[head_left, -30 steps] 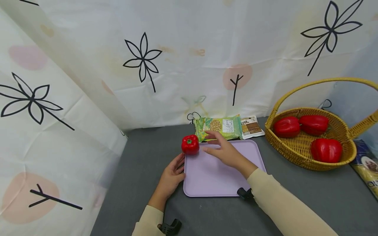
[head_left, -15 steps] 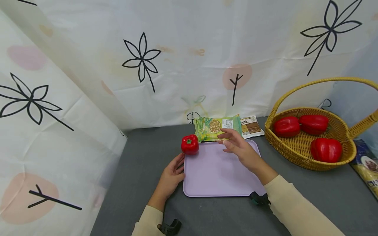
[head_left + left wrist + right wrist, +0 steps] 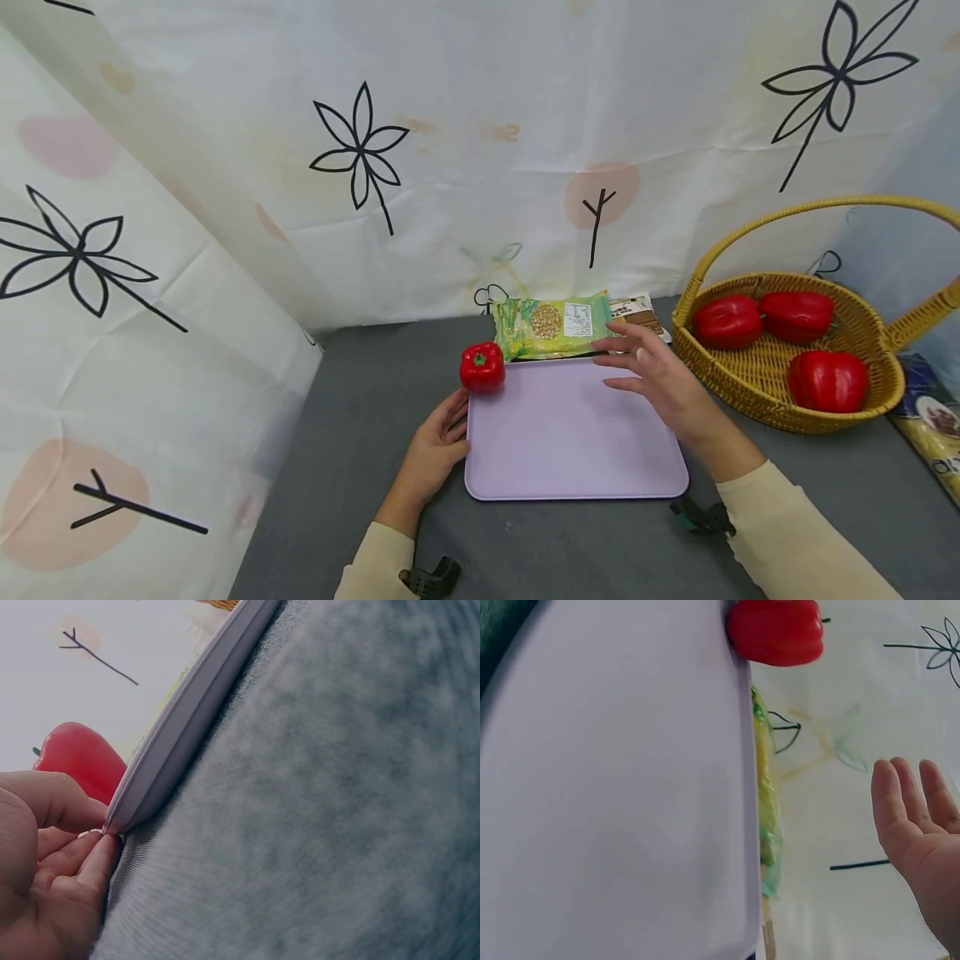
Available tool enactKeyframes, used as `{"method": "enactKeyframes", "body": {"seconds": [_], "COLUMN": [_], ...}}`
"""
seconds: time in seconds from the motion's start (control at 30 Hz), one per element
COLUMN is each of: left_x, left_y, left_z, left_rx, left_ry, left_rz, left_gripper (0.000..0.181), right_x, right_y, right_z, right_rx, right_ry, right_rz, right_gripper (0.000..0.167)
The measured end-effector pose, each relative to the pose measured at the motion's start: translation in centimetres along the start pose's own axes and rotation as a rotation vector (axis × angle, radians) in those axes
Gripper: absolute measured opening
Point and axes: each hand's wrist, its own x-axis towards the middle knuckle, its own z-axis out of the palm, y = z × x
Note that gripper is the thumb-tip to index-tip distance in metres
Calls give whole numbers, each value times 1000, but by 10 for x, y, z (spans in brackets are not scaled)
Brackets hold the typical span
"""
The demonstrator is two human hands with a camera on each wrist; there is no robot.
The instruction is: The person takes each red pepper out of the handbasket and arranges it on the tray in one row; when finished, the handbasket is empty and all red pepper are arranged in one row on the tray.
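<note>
In the head view, a lilac rectangular tray [image 3: 573, 433] lies on the grey table. My left hand [image 3: 432, 446] is at its left edge; the left wrist view has thumb and fingertips [image 3: 71, 855] meeting at the tray's rim, seemingly pinching it. A red bell pepper [image 3: 482, 367] with a green stem sits at the tray's far left corner, just beyond the left fingertips. My right hand [image 3: 667, 387] hovers over the tray's far right part, fingers spread and holding nothing. In the right wrist view those fingers [image 3: 889, 799] stand apart from the tray and pepper.
Behind the tray lie a green-yellow food packet [image 3: 555, 327] and a brown-white packet [image 3: 637, 313]. A yellow wicker basket [image 3: 738, 400] with a tall handle holds several red peppers [image 3: 828, 382] at right. A dark blue and yellow packet [image 3: 930, 417] lies beside it. Patterned white cloth hangs behind.
My right hand has moved from beside the red pepper rightward across the tray to its far right corner. The left hand, tray and pepper have stayed in place.
</note>
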Motion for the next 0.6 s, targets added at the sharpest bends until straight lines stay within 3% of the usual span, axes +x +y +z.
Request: {"method": "enactKeyframes", "body": {"seconds": [0.33, 0.6], "left_x": [0, 1], "left_y": [0, -2], "left_z": [0, -1], "left_rx": [-4, 3], "left_ry": [14, 5], "left_rz": [-19, -27], "left_gripper": [81, 81], "right_x": [-13, -27], "right_y": [-13, -17], "right_z": [-28, -55], "right_rx": [68, 170], "right_ry": [8, -41], "right_rz": [-72, -222], "right_gripper": [58, 59]}}
